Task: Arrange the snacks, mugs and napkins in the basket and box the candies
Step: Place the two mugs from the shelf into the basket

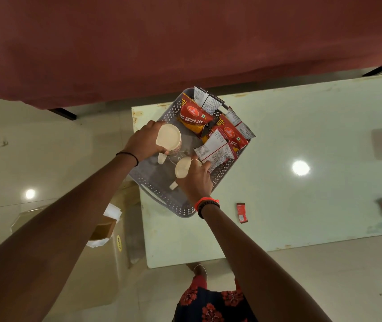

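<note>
Left hand [144, 140] curls round a mug [168, 137], right hand [195, 180] round a second mug [182, 169], inside the basket [149, 182]. Both handles point down-frame; the basket's length runs lower left to upper right.

Head camera, steeply downward, close over basket [155, 180]

The basket [177, 205] is matt perforated plastic. The snack packets [195, 117] are glossy printed film. The mugs [168, 135] are smooth, matt, probably ceramic. The table [301, 205] top is glossy. The cloth [185, 43] is matt.
</note>
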